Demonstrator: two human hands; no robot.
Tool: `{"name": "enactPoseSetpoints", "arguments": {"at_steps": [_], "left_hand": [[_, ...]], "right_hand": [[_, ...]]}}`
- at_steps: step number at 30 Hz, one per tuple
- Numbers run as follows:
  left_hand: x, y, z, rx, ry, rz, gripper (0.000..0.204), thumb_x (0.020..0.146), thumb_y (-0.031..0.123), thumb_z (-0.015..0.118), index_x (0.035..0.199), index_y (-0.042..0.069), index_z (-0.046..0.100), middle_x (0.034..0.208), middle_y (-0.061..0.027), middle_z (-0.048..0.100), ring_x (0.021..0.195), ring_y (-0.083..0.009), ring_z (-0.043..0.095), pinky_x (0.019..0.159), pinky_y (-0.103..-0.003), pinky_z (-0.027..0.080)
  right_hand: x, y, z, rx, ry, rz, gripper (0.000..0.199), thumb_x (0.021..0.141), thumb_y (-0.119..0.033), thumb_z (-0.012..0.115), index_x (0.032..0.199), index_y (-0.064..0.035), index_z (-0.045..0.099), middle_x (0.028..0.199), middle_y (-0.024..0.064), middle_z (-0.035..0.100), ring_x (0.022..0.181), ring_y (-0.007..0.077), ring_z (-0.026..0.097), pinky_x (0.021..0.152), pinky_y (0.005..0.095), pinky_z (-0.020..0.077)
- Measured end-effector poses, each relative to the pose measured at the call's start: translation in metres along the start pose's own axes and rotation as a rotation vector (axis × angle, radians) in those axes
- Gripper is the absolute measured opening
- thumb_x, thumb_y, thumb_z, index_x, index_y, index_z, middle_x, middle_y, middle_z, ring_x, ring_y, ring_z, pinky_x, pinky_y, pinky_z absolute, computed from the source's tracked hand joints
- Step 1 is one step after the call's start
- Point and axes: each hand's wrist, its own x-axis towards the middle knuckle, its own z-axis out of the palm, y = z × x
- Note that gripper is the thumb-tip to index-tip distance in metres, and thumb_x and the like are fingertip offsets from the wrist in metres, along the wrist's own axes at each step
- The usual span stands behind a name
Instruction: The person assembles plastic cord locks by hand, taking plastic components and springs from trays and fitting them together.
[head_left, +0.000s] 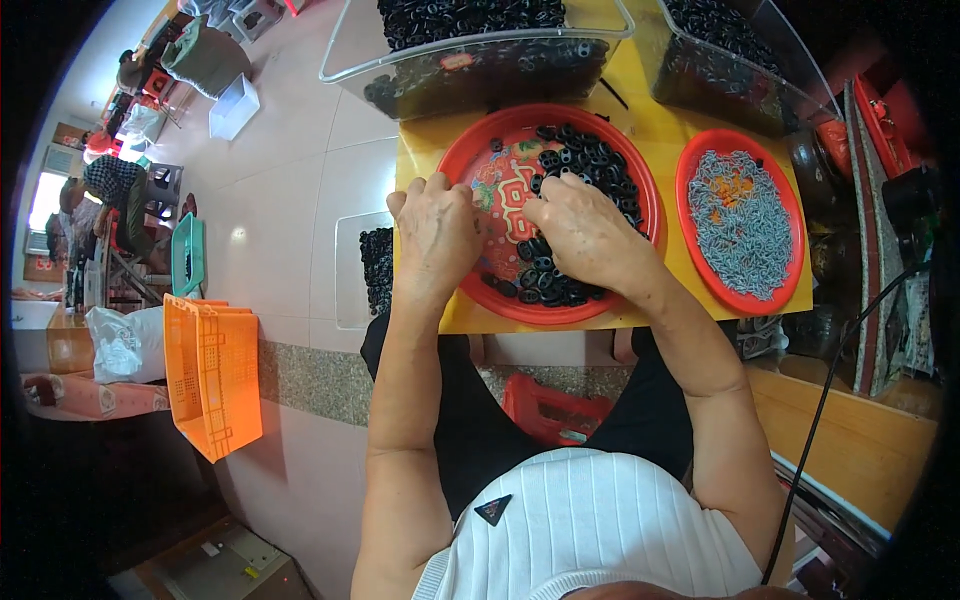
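A round red tray with a printed bottom holds many small black plastic pieces, each with two holes, heaped mostly on its right side. My left hand is over the tray's left rim, its fingers curled closed; whatever they hold is hidden beneath them. Above the heap's inner edge, my right hand has its thumb and fingers drawn together in a pinch, and I cannot make out what is between them. Beside it on the right, a smaller red oval tray holds a pile of small grey-blue screws.
Two clear bins of black pieces stand along the yellow table's far side. Another clear container sits low at the left. Orange crates stand on the floor; a dark cable hangs at the right. People work far left.
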Motion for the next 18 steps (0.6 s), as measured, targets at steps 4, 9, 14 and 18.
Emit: {"name": "enactPoseSetpoints", "arguments": {"at_steps": [4,9,14,18], "left_hand": [[0.009,0.003,0.003,-0.091,0.037,0.024,0.011,0.058,0.006,0.06,0.069,0.004,0.06,0.078,-0.0116,0.057,0.08,-0.0277,0.054,0.071,-0.039,0.038],[0.019,0.0,0.016,0.027,-0.067,0.1,0.01,0.06,0.008,0.059,0.069,0.004,0.059,0.077,-0.0123,0.057,0.078,-0.0274,0.055,0.068,-0.038,0.04],[0.018,0.004,0.016,0.209,-0.049,0.198,0.012,0.063,0.011,0.057,0.072,0.003,0.057,0.075,-0.0128,0.057,0.075,-0.0266,0.056,0.066,-0.036,0.04],[0.02,0.004,0.016,0.171,-0.052,0.163,0.017,0.063,0.01,0.058,0.078,0.002,0.052,0.074,-0.0148,0.056,0.073,-0.0296,0.056,0.065,-0.038,0.041]], "right_hand": [[-0.003,0.006,-0.003,0.149,0.068,0.028,0.011,0.067,0.001,0.053,0.078,-0.0003,0.056,0.078,0.0171,0.051,0.081,0.0319,0.051,0.072,0.0393,0.043],[-0.002,0.009,-0.002,0.263,0.219,0.03,0.007,0.069,0.001,0.053,0.076,-0.0015,0.053,0.069,0.0144,0.05,0.071,0.0312,0.052,0.065,0.0403,0.0421],[-0.002,0.009,-0.006,0.554,0.279,0.129,0.006,0.072,-0.001,0.052,0.077,0.0015,0.052,0.068,0.0159,0.056,0.063,0.0283,0.057,0.058,0.0341,0.0439],[-0.002,0.013,-0.006,0.662,0.292,0.215,0.008,0.073,-0.002,0.053,0.079,0.0022,0.053,0.07,0.0164,0.057,0.064,0.0241,0.058,0.059,0.0306,0.0446]]}}
